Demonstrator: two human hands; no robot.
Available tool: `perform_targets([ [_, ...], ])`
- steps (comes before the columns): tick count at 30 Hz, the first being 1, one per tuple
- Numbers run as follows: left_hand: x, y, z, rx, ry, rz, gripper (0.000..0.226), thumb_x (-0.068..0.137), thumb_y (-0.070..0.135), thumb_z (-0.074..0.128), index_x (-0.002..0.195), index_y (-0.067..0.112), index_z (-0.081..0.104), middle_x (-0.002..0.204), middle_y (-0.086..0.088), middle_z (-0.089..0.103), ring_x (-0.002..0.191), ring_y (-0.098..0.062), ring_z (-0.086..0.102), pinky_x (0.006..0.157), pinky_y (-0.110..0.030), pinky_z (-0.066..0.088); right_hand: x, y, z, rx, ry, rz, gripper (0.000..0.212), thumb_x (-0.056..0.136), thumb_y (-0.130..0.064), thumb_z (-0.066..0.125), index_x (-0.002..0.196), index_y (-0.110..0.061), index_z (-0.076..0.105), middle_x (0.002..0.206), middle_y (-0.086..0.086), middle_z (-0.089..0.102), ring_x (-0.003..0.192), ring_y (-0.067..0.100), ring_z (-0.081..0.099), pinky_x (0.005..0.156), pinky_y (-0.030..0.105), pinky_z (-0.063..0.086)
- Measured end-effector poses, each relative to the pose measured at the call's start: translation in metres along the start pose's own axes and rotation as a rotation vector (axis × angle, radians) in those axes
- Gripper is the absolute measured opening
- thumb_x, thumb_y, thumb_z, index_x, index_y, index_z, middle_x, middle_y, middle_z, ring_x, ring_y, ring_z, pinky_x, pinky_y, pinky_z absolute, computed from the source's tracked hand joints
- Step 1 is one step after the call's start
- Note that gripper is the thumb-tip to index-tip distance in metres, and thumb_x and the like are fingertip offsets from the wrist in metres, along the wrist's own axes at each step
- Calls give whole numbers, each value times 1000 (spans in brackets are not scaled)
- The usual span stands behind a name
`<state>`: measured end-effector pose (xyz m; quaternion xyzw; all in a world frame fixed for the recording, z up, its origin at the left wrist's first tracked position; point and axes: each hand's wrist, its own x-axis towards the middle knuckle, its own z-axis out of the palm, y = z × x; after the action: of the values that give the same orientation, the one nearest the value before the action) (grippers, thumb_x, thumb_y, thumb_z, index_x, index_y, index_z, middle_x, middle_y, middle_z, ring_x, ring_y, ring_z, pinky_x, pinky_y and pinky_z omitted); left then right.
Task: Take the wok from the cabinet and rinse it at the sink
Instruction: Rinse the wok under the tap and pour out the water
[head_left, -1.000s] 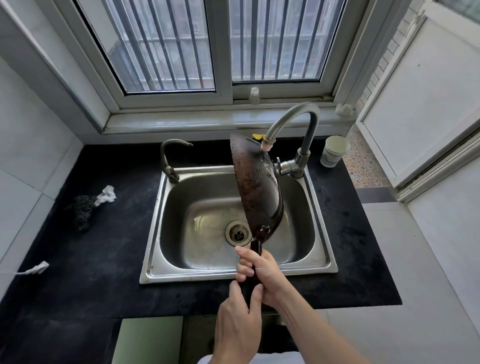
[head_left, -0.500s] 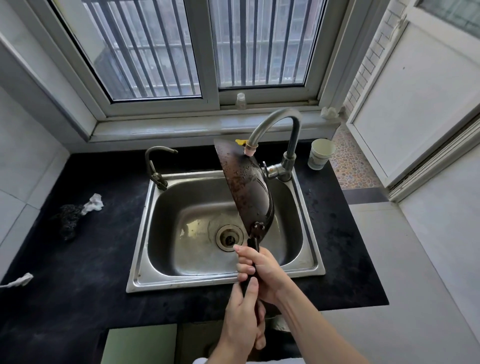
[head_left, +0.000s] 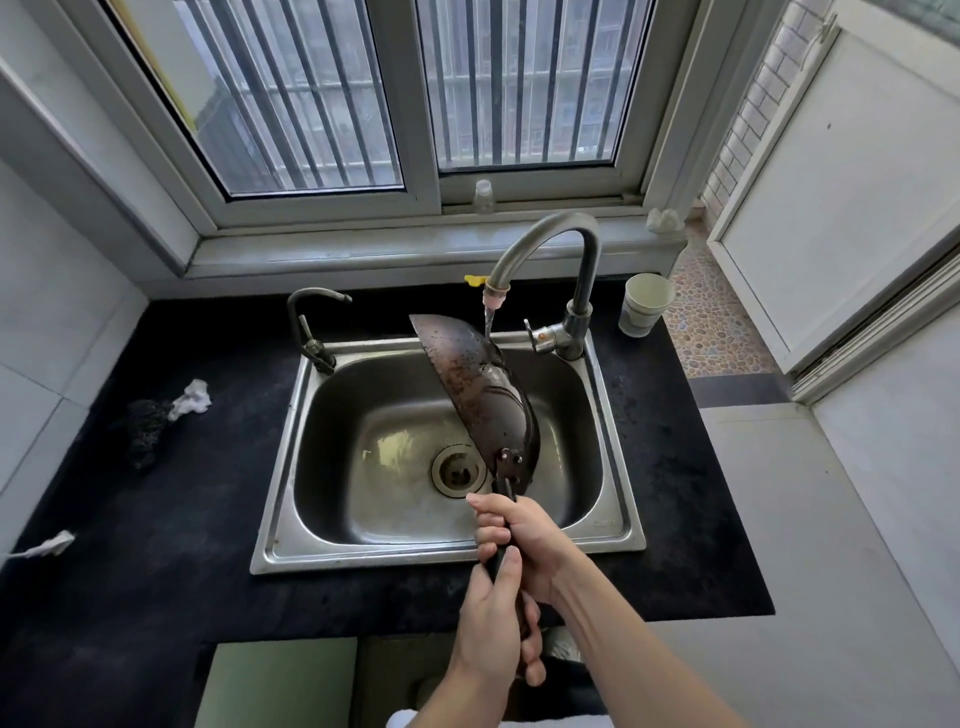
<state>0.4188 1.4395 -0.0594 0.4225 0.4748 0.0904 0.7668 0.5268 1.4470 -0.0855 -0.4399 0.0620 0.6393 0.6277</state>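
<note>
Bright daylight through the window (head_left: 395, 93); sharp, with wide-angle bending at edges.

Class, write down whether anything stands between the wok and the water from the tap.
Nothing visible does. The left hand and right hand both grip the handle, holding the wok tilted over the sink. Water from the tap falls straight onto its upper rim.

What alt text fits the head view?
The right hand and left hand grip the handle of a dark wok held on edge over the steel sink, with water from the tap running onto its upper part. A paper cup stands on the black counter beside the tap.
</note>
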Motion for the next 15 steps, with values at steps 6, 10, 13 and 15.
perform_targets([
  [6,7,-2,8,6,29,-15,13,100,34,47,105,24,54,55,-9,46,32,-17,36,34,-20,35,5,-3,-8,48,33,61,33,93,-11,65,68,-16,44,51,-7,30,37,3,33,40,18,40],
  [10,11,-3,13,1,29,-36,16,99,33,49,108,20,53,54,-7,46,31,-17,36,33,-20,35,7,-7,-12,38,35,78,35,93,-10,65,66,-17,43,51,-6,30,37,3,33,40,18,41],
  [13,17,-7,15,45,52,-37,16,97,33,54,108,22,53,53,-6,48,33,-18,38,37,-21,36,9,-9,-16,36,37,82,39,92,-9,64,62,-17,41,49,-7,30,36,3,33,40,18,40],
  [15,21,-11,16,74,60,-44,19,94,35,58,108,23,53,53,-5,50,34,-19,40,40,-22,37,10,-11,-19,35,37,80,41,93,-8,64,60,-17,41,48,-7,31,36,3,34,39,18,40],
])
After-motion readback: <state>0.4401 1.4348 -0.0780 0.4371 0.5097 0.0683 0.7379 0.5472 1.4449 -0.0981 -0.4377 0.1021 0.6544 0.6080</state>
